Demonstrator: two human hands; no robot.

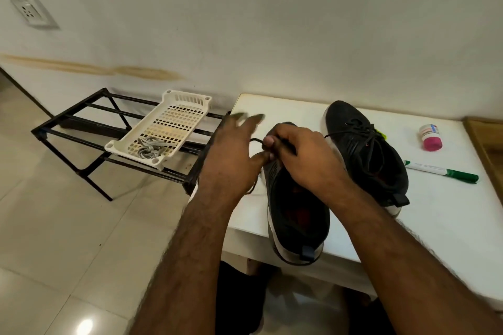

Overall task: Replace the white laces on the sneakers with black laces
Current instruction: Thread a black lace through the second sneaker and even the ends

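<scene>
Sneakers: near one (296,207) at table (446,212) front edge, heel overhanging; far one (364,152) to its right, black-laced. White tray (160,128) on rack (81,128), left, holds pale laces (149,150). Right hand (302,158) pinches black lace (255,140) over near sneaker. Left hand (234,155): fingers spread, blurred, thumb meeting right thumb at lace.

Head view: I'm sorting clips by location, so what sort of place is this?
Probably a room in a home: a tiled floor, a black metal shoe rack by the wall, and a wall socket.
</scene>
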